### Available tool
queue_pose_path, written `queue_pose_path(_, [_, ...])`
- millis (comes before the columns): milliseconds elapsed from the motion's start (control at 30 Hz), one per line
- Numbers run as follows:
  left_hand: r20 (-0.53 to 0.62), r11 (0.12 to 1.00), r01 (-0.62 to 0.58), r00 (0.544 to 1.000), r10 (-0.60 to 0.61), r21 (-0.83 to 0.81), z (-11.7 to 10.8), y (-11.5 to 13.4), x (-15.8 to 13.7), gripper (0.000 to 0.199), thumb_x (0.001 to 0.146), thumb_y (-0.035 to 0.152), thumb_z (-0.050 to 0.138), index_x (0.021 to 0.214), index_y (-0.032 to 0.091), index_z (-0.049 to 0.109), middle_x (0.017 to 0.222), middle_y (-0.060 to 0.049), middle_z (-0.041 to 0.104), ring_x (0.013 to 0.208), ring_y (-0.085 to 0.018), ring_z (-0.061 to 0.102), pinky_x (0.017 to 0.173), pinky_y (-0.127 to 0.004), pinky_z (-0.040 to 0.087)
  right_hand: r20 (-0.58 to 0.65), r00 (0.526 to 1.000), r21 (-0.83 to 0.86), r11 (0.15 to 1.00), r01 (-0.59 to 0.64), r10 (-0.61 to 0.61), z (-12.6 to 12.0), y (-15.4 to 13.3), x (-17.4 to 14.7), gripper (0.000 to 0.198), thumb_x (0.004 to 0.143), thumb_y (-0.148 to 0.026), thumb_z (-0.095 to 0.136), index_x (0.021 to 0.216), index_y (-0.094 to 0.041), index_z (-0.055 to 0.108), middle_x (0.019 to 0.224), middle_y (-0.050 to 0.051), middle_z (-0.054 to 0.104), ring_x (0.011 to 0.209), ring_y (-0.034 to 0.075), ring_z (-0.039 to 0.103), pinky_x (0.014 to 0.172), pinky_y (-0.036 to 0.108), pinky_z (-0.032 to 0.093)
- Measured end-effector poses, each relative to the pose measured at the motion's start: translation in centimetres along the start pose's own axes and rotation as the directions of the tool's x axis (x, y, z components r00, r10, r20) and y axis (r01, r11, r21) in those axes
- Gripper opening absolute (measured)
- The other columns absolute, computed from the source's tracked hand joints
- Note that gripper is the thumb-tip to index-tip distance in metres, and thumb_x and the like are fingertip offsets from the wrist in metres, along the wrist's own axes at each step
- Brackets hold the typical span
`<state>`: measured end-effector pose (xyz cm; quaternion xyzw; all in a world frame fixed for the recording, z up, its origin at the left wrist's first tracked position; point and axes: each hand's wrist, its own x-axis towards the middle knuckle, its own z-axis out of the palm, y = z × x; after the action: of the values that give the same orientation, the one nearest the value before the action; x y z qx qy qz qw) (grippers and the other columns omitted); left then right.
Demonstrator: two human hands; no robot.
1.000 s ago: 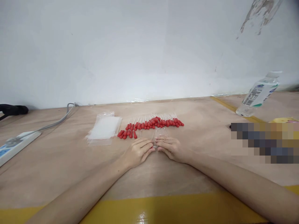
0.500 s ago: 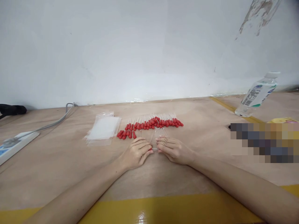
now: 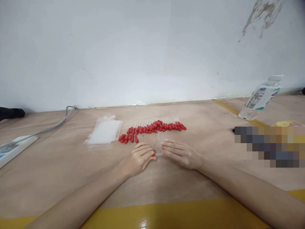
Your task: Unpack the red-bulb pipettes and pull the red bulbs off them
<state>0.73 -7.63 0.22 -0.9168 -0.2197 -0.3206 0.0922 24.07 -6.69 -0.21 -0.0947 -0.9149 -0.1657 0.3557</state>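
The red-bulbed dropper (image 3: 159,154) was pinched at its bulb (image 3: 153,155) by the left hand (image 3: 140,158), its clear tube (image 3: 158,154) held by the right hand (image 3: 182,154).

No readable text. Closest is the bottle (image 3: 260,99), beyond and well right of the right hand (image 3: 182,153): white label (image 3: 267,94) with a dark barcode-like block (image 3: 257,98), blue-purple marks and a green patch; characters too small and blurred, brand can't be made out. Power strip (image 3: 27,142), well left of the left hand (image 3: 139,159): blue area at the frame edge, any lettering on it illegible.
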Motion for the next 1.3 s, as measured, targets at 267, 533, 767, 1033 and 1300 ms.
queue_pose_path(267, [-0.170, 0.879, 0.471, 0.874, -0.454, 0.075, -3.0, -3.7, -1.4, 0.018, 0.083, 0.028, 0.048, 0.087, 0.021, 0.064, 0.089, -0.005, 0.062, 0.083, -0.017, 0.059, 0.075, -0.031, 0.048, -0.127, 0.852, -0.093, 0.849, -0.520, 0.508, -0.2, 3.4, -2.3, 0.022, 0.084, -0.021, 0.046, 0.099, -0.020, 0.062, 0.078, 0.006, 0.063, 0.078, 0.018, 0.059, 0.073, 0.035, 0.050])
queue_pose_path(533, [-0.142, 0.560, 0.823, 0.568, -0.810, 0.094, -5.8, -7.5, -2.0, 0.033, 0.080, 0.029, 0.043, 0.103, 0.015, 0.062, 0.078, -0.005, 0.053, 0.067, -0.017, 0.058, 0.062, -0.030, 0.049, 0.009, 0.611, -0.066, 0.611, -0.789, 0.791, 0.4, 3.5, -2.4, 0.023, 0.078, -0.022, 0.044, 0.093, -0.016, 0.059, 0.076, 0.006, 0.061, 0.066, 0.017, 0.055, 0.060, 0.029, 0.044])
queue_pose_path(767, [-0.225, 0.510, 0.852, 0.523, -0.822, 0.119, -3.9, -7.8, -1.7, 0.033, 0.073, 0.034, 0.051, 0.099, 0.016, 0.062, 0.079, -0.003, 0.065, 0.070, -0.016, 0.059, 0.070, -0.027, 0.046, 0.072, 0.542, -0.082, 0.546, -0.834, 0.838, 0.4, 3.0, -1.9, 0.011, 0.072, -0.017, 0.045, 0.080, -0.017, 0.053, 0.062, 0.001, 0.056, 0.056, 0.014, 0.051, 0.053, 0.024, 0.037])
queue_pose_path(1033, [-0.195, 0.525, 0.840, 0.542, -0.818, 0.134, -3.6, -7.8, -1.6, 0.037, 0.075, 0.045, 0.048, 0.089, 0.015, 0.066, 0.077, -0.005, 0.067, 0.063, -0.015, 0.059, 0.065, -0.025, 0.045, 0.067, 0.597, -0.025, 0.599, -0.800, 0.800, 0.8, 2.2, -1.3, 0.016, 0.074, -0.018, 0.046, 0.084, -0.016, 0.058, 0.067, 0.002, 0.059, 0.057, 0.012, 0.051, 0.056, 0.024, 0.038])
queue_pose_path(1300, [-0.218, 0.446, 0.868, 0.488, -0.845, 0.218, -5.3, -7.9, -1.2, 0.031, 0.076, 0.040, 0.044, 0.082, 0.018, 0.065, 0.072, -0.003, 0.066, 0.063, -0.017, 0.057, 0.063, -0.026, 0.042, 0.088, 0.635, -0.002, 0.637, -0.771, 0.768, 0.8, 1.8, -0.9, 0.017, 0.077, -0.024, 0.048, 0.085, -0.015, 0.060, 0.068, 0.004, 0.059, 0.061, 0.014, 0.052, 0.058, 0.026, 0.039])
